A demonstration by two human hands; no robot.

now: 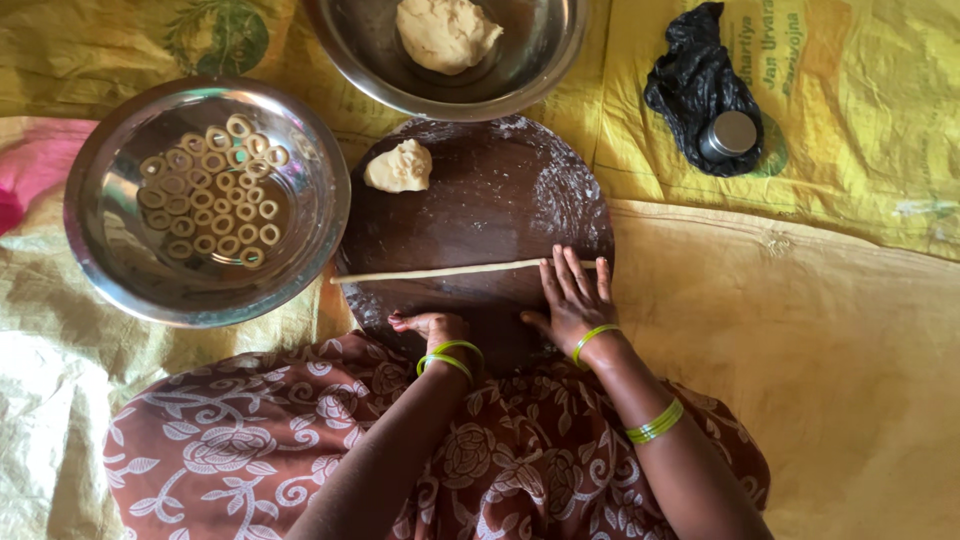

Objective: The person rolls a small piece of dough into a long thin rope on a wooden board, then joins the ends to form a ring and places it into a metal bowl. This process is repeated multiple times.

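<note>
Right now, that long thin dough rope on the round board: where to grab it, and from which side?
Probably the left end of the dough rope, pinched lightly from above. It lies flat across the wooden board, so nothing gets under it. The right hand lies flat over the right end, while the left end is bare and overhangs the rim. The left hand rests nearest. It looks soft, so grip gently.

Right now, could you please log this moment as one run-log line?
right hand: flat on dough rope | left hand: curled at board edge | rings in bowl
</note>
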